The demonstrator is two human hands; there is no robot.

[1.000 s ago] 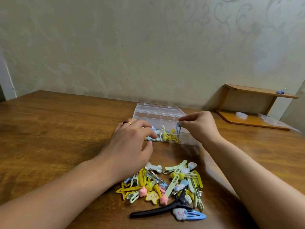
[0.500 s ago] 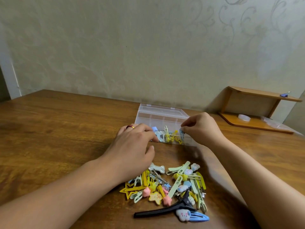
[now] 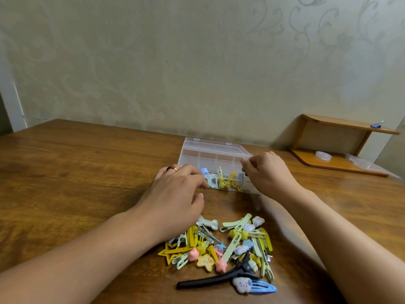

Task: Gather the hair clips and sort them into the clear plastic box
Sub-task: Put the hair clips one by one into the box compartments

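Note:
The clear plastic box (image 3: 215, 153) stands open on the wooden table, its lid tipped back. Several hair clips (image 3: 222, 182) lie in its front compartments. My left hand (image 3: 175, 190), with a ring on one finger, is curled over the box's front left corner and holds it. My right hand (image 3: 266, 172) pinches a blue-grey clip (image 3: 241, 179) that stands upright in the front right compartment. A pile of loose pastel hair clips (image 3: 236, 240) lies nearer to me between my forearms, with a long black clip (image 3: 210, 280) at its front edge.
A small wooden shelf (image 3: 341, 148) stands at the back right against the wall. It carries a white ring (image 3: 323, 155), a plastic bag and a blue clip (image 3: 377, 125) on top. The patterned wall runs just behind the box.
My right hand has lowered the blue-grey clip into the box's right front compartment. My left hand has stayed on the box's corner.

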